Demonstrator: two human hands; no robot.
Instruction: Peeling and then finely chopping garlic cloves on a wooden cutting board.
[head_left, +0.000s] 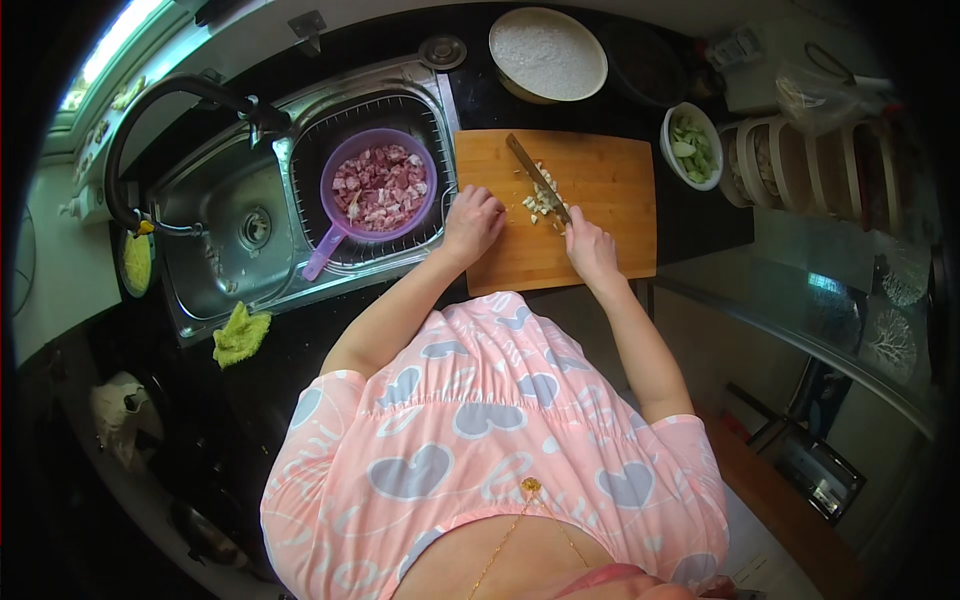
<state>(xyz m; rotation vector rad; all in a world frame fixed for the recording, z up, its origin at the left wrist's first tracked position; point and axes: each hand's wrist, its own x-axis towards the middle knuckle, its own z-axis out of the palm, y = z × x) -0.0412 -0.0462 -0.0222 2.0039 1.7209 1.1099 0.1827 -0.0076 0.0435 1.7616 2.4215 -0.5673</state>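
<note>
My right hand (591, 246) is closed round the handle of a kitchen knife (534, 171), whose long blade slants up and left over the wooden cutting board (615, 195). Chopped pale pieces, possibly garlic, (537, 202) lie on both sides of the blade. My left hand (475, 219) rests at the board's left edge with its fingers curled; whether something small is between them cannot be told. To its left, a purple plastic strainer (327, 251) full of cut raw meat (381, 187) sits in the right sink basin.
A bowl of white grains (549, 54) stands behind the board, a white bowl of sliced green vegetable (693, 147) at its right. A black faucet (120, 142) arches over the left steel basin (225, 255). A green cloth (241, 335) lies at the sink's front edge. Storage bins (799, 169) stand far right.
</note>
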